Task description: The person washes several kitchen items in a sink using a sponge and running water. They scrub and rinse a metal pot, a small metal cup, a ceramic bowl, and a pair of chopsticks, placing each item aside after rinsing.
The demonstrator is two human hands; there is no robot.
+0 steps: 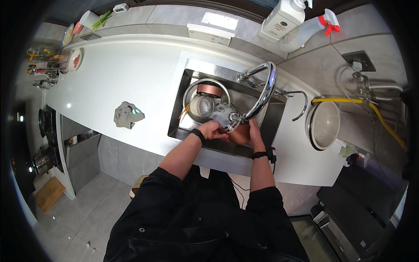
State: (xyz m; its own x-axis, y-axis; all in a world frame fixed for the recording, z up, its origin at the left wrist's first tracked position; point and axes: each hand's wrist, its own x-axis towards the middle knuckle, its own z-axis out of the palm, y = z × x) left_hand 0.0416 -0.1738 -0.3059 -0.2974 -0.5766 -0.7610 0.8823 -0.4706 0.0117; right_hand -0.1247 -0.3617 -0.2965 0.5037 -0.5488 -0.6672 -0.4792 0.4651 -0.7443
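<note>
In the steel sink (271, 121), my right hand (255, 134) is against the right side of a copper-coloured pot (239, 134) below the tap. My left hand (212, 130) is at the pot's left rim with its fingers bent; whether it grips the rim or something small is hard to tell. The curved chrome faucet (270, 82) reaches over the pot, and whitish water or steam shows by its spout. Left of the pot, a round metal-rimmed basin or strainer (188, 95) holds a copper-coloured container (209, 90), a pale cup or bowl (204, 107) and yellowish sticks (185, 111).
A crumpled grey cloth (126, 115) lies on the white counter (98, 75) left of the sink. Nested bowls or baskets (324, 125) stand at the right, near a small curved tap (304, 104). A pump bottle (281, 19) and a spray bottle (304, 34) stand on the ledge behind.
</note>
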